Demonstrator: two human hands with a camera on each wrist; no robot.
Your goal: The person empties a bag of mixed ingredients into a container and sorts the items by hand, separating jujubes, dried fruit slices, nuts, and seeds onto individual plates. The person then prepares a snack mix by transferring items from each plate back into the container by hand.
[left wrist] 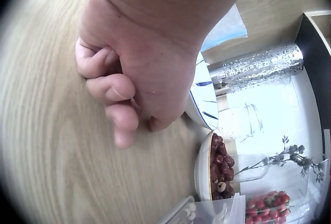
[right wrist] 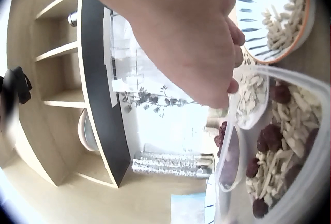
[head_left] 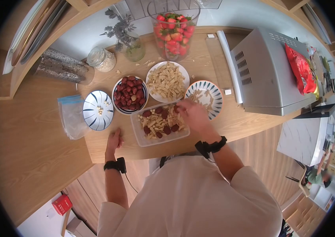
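A clear plastic container (head_left: 142, 136) holds pale sliced strips, small pale pieces and several red dates (head_left: 175, 128). My right hand (head_left: 194, 115) is over its right end, beside the striped plate (head_left: 216, 94) of pale, elongated pieces. In the right wrist view, the right fingers (right wrist: 235, 53) are bent above the container's rim; their tips are largely hidden, and I cannot tell whether they hold anything. My left hand (head_left: 114, 140) rests on the tabletop left of the container, its fingers (left wrist: 121, 115) loosely curled around nothing. A bowl of red dates (head_left: 129, 94) stands behind the container.
A white plate of pale strips (head_left: 151, 89) stands behind the container. To the left are a blue-striped dish (head_left: 92, 100) and a plastic bag (head_left: 71, 118). A strawberry-filled clear bucket (head_left: 173, 33), a lidded jar (head_left: 103, 61) and a microwave (head_left: 270, 71) stand further back.
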